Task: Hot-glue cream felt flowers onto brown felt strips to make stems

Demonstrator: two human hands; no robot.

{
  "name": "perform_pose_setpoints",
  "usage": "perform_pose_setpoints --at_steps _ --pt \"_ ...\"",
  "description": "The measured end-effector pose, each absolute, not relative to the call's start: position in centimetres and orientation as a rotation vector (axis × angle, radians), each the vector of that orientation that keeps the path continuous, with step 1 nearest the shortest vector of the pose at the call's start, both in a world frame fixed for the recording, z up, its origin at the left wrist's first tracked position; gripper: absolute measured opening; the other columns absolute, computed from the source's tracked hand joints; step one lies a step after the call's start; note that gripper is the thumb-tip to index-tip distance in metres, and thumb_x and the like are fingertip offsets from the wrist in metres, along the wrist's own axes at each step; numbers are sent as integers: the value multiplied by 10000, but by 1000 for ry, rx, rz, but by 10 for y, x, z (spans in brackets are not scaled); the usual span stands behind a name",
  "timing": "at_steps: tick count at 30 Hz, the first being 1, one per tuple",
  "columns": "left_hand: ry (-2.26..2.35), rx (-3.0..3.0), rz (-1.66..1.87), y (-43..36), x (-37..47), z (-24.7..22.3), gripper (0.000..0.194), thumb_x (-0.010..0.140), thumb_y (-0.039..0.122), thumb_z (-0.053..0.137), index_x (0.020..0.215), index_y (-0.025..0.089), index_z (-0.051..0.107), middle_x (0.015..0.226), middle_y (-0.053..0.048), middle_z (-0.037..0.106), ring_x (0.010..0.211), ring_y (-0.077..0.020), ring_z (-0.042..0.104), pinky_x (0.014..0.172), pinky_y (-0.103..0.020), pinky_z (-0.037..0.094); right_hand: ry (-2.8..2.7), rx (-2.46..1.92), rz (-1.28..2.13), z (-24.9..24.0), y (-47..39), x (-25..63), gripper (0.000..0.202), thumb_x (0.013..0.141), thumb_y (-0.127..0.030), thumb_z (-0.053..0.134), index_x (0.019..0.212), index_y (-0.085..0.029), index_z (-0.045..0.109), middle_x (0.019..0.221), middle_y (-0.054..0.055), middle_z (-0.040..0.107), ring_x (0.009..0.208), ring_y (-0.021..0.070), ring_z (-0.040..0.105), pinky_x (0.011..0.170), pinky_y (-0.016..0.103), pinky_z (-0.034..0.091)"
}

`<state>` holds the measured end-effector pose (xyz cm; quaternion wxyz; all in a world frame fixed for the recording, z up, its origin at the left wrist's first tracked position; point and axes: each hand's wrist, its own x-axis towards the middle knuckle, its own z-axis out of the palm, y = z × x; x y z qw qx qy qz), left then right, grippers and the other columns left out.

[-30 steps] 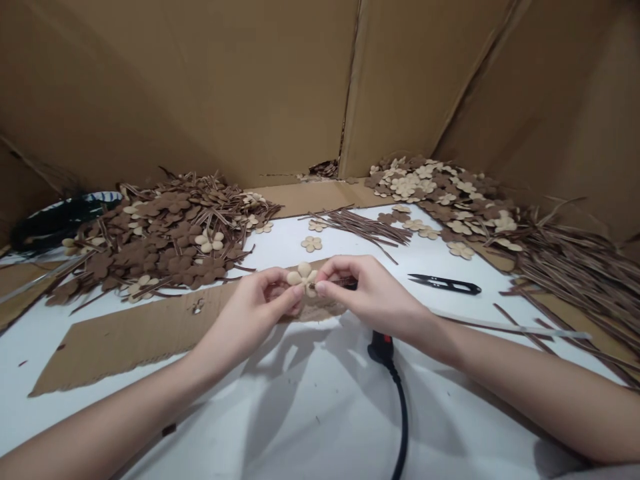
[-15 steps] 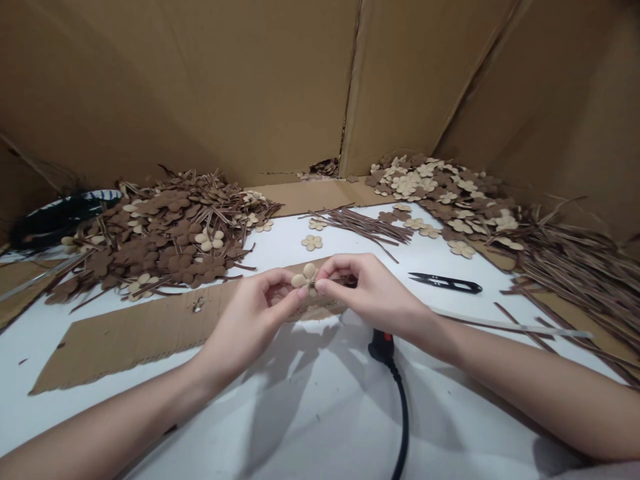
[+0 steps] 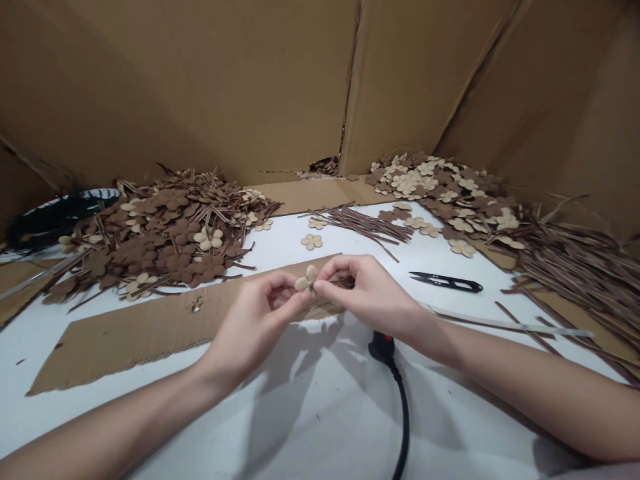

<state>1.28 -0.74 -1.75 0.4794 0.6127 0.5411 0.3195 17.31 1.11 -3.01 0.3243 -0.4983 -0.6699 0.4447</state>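
A small beige fabric flower (image 3: 307,276) is held up between my two hands in the middle of the head view. My left hand (image 3: 265,308) pinches it from the left, thumb and fingers closed on its lower petals. From the right, my right hand (image 3: 361,291) pinches near the flower's centre, where the thumb tips almost meet. Part of the flower is covered by the thumbs. Whether a strip is also between the fingers, I cannot tell. Below the hands lies a long cardboard strip (image 3: 145,320) on the white table.
Brown and beige flowers with strips form a pile (image 3: 165,233) at left; another flower pile (image 3: 450,193) is at back right. Loose strips (image 3: 370,224), black thread snips (image 3: 445,281) and a bundle of strips (image 3: 590,273) lie around. A black-corded tool (image 3: 383,347) sits below my right wrist. Cardboard walls (image 3: 200,87) enclose the table.
The flower has turned slightly between my fingers, and the thumbs now cover more of its lower petals. Both hands have barely moved.
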Motion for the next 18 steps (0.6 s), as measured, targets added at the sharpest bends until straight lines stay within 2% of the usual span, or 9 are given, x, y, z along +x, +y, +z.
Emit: perform_pose_setpoints --at_steps 7,13,18 --pt "1347 1482 795 -7 14 -22 185 748 318 622 746 133 608 641 24 597 573 -89 518 513 -155 388 -1692 -1283 1204 -39 13 171 114 732 -249 554 710 -153 612 704 38 657 648 156 598 559 246 439" --pt "1372 1488 863 -8 14 -24 225 745 313 622 623 136 559 530 59 494 489 -55 422 449 -135 326 -1677 -1258 1243 -38 11 172 121 725 -265 579 684 -154 606 669 20 637 616 132 566 537 230 421" --pt "1343 1460 899 -8 11 -18 236 756 298 608 601 133 542 532 55 512 499 -49 414 463 -127 330 -1657 -1235 1346 -25 12 175 137 732 -268 602 695 -137 618 672 11 631 612 102 542 543 209 408"
